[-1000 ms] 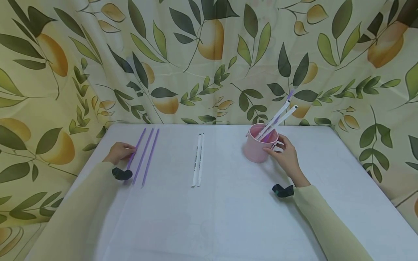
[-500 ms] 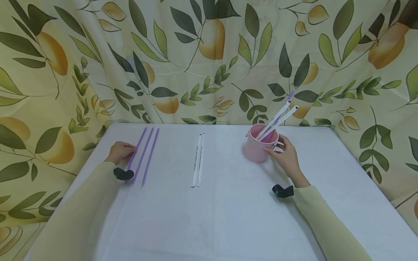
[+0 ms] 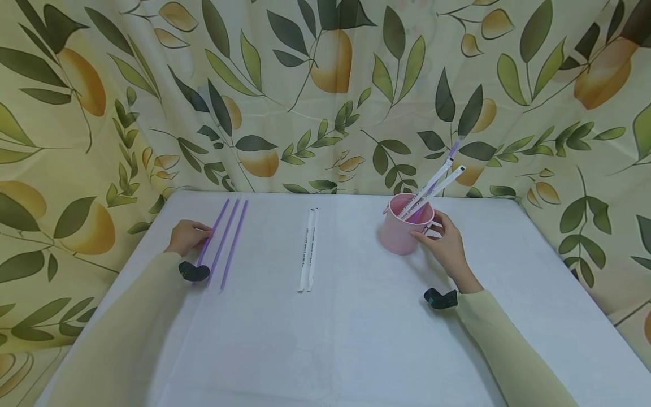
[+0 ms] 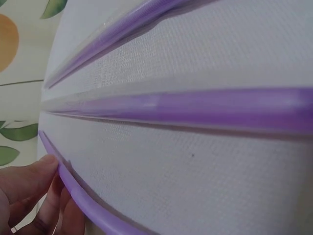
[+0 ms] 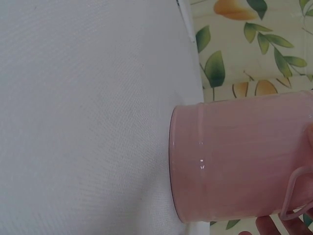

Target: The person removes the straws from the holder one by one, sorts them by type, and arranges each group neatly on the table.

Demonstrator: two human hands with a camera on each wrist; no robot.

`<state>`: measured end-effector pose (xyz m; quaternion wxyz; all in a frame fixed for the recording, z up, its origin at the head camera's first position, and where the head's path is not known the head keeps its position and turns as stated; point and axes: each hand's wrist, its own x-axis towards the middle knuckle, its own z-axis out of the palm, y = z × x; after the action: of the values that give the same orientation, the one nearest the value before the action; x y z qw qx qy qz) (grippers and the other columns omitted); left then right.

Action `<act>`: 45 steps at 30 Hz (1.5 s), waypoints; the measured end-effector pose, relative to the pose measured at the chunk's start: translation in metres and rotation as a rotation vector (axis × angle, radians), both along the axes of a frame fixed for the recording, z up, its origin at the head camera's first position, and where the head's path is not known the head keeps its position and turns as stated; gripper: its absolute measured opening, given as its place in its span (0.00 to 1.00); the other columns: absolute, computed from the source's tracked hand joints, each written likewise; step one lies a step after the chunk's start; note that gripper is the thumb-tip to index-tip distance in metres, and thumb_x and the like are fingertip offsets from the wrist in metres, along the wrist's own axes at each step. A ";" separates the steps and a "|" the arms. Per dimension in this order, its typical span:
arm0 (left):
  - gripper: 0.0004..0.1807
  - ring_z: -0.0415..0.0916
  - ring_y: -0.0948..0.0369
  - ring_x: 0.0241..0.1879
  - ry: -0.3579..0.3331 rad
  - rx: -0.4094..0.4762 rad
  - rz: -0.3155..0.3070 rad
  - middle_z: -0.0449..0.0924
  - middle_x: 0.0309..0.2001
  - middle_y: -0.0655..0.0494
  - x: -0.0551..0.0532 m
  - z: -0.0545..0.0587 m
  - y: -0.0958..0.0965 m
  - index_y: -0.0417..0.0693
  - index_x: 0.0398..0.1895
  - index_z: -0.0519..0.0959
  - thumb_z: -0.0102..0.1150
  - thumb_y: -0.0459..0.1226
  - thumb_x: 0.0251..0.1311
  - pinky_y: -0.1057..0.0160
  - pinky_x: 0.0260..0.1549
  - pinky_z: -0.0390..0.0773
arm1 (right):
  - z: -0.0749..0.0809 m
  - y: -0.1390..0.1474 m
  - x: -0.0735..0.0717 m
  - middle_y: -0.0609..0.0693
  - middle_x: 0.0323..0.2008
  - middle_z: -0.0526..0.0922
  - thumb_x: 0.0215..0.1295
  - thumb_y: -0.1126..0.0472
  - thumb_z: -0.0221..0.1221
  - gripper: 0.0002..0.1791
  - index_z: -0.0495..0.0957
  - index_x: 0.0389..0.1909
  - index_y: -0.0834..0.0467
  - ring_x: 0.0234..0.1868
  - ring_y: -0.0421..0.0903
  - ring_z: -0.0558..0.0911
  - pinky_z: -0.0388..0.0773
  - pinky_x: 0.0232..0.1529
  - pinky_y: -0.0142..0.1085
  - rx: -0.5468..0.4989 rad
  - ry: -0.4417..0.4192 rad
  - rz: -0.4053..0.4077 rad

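At the left of the table, my left hand (image 3: 188, 236) pinches the leftmost of three purple straws (image 4: 80, 198) between thumb and fingers. The other two, a middle purple straw (image 3: 224, 243) and a right purple straw (image 3: 235, 246), lie side by side just right of it, in clear wrappers in the left wrist view. On the right, my right hand (image 3: 445, 243) holds a small pink bucket (image 3: 398, 237) by its right side, near the wire handle (image 5: 289, 193). Upright on the table, the bucket holds white paper-wrapped straws (image 3: 445, 180) and purple ones, leaning right.
Two white paper-wrapped straws (image 3: 307, 249) lie parallel in the middle of the white-covered table (image 3: 325, 350). Behind the table's far edge hangs a curtain (image 3: 285, 124) printed with leaves and fruit. Each wrist wears a small black camera.
My left hand has shifted very slightly to the right at the leftmost purple straw. The right hand and the bucket stay as they were.
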<state>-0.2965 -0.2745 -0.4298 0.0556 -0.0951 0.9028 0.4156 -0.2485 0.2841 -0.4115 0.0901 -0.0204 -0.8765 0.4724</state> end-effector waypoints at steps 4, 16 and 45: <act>0.17 0.74 0.72 0.20 0.001 0.004 -0.002 0.82 0.23 0.56 0.000 -0.001 0.000 0.26 0.47 0.77 0.58 0.32 0.59 0.74 0.22 0.77 | 0.001 -0.001 0.001 0.64 0.67 0.62 0.59 0.51 0.63 0.44 0.52 0.71 0.60 0.64 0.61 0.68 0.71 0.59 0.53 -0.002 -0.010 -0.006; 0.19 0.74 0.74 0.20 0.002 0.029 -0.023 0.82 0.21 0.61 0.002 0.001 0.000 0.26 0.47 0.77 0.61 0.32 0.55 0.75 0.22 0.77 | 0.000 -0.001 0.000 0.63 0.66 0.63 0.59 0.51 0.63 0.43 0.53 0.71 0.59 0.64 0.61 0.68 0.71 0.59 0.52 -0.004 0.001 -0.006; 0.25 0.75 0.75 0.25 -0.032 0.129 -0.011 0.82 0.36 0.50 -0.004 0.024 -0.005 0.22 0.57 0.67 0.49 0.38 0.66 0.75 0.30 0.79 | 0.006 -0.004 0.002 0.62 0.65 0.65 0.59 0.54 0.63 0.42 0.54 0.70 0.58 0.62 0.59 0.70 0.73 0.58 0.52 -0.018 -0.016 -0.003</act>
<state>-0.3000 -0.2799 -0.4059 0.0783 -0.0932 0.8737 0.4709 -0.2463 0.2802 -0.4059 0.0837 -0.0262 -0.8730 0.4798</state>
